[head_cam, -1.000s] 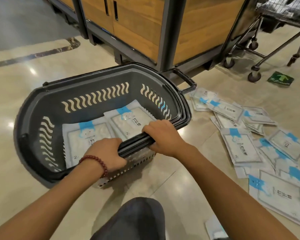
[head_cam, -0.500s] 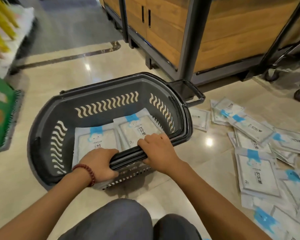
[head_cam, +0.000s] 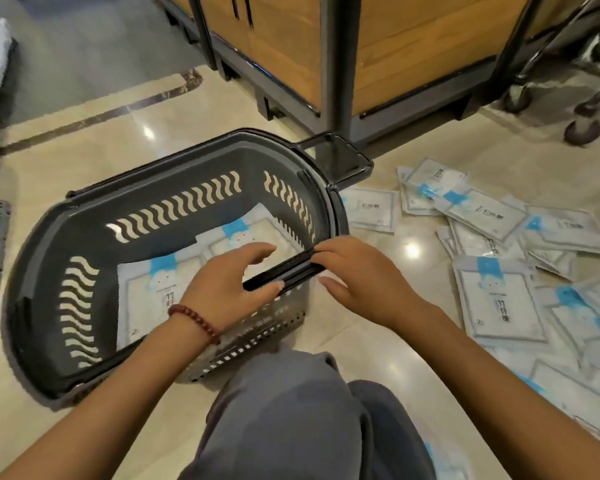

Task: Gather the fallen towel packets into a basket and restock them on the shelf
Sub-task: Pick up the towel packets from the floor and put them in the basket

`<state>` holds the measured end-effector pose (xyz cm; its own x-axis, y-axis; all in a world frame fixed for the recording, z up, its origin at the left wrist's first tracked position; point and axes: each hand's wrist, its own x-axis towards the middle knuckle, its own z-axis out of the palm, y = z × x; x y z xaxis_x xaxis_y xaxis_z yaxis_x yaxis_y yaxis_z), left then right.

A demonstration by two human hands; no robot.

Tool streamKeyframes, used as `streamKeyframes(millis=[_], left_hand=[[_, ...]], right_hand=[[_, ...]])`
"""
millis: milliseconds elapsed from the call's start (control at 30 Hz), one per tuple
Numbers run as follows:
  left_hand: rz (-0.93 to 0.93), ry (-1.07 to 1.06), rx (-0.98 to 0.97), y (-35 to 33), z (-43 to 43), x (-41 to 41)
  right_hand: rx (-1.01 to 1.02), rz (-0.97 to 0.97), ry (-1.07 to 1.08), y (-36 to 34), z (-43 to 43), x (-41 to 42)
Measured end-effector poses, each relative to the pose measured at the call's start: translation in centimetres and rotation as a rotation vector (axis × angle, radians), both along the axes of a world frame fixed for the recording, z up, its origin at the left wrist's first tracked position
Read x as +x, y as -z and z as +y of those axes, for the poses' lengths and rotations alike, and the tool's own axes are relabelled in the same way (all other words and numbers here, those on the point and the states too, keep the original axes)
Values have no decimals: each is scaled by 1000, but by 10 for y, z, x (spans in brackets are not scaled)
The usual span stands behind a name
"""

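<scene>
floor: carries all items. wooden shelf unit: stands at the far edge. basket: on the floor, left of centre, with two towel packets flat inside. loose packets: scattered on the floor right of the basket. left hand and right hand: fingers relaxed, touching the folded handles at the near rim, grasping nothing.

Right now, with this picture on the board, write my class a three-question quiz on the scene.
1. True or false: the basket is empty.
2. The loose towel packets outside the basket lie on the person's: A left; B right; C both sides.
3. Fill in: the left hand has a ______ on its wrist.
Key: 1 false; 2 B; 3 red bead bracelet.
</scene>
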<state>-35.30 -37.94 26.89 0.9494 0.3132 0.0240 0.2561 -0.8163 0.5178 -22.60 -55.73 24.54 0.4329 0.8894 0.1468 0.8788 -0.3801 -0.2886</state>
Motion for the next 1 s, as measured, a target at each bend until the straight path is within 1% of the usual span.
streamKeyframes(millis=[67,100,167,200,267,300,333,367,433,467,533,600,667,800,867,933,967,1000], left_hand=[[-114,107,17,-10,-24,27],[-127,170,21,-11,-36,40],[-44,291,64,-4,-64,65],[48,337,162,4,-78,77],[215,393,494,24,-105,98],[250,406,607,36,-117,107],[254,427,648,48,-127,113],[249,470,613,63,-136,118],[276,545,406,95,-155,122],[315,580,340,112,-165,121],[451,671,296,147,-185,116],[607,730,241,180,-204,112],[694,746,192,207,-223,112],[771,726,100,244,-255,116],[788,707,51,256,-267,115],[785,700,28,267,-275,113],[779,701,26,271,-277,110],[764,691,12,276,-278,107]], right_hand=[[36,76,186,8,-43,13],[34,113,277,16,-65,18],[0,220,458,41,-115,21],[-32,288,550,57,-140,18],[-97,422,741,94,-191,6],[-130,479,835,114,-215,-4],[-162,528,918,134,-235,-16],[-193,573,986,155,-252,-30],[-244,691,1082,196,-275,-63],[-270,760,1111,214,-282,-80],[-351,869,1128,245,-287,-112],[-429,923,1126,267,-286,-136],[-470,920,1162,283,-282,-153],[-561,762,1225,308,-274,-166],[-566,748,1248,318,-275,-168],[-525,764,1240,323,-278,-168],[-460,763,1245,324,-281,-168],[-335,778,1284,323,-286,-169]])
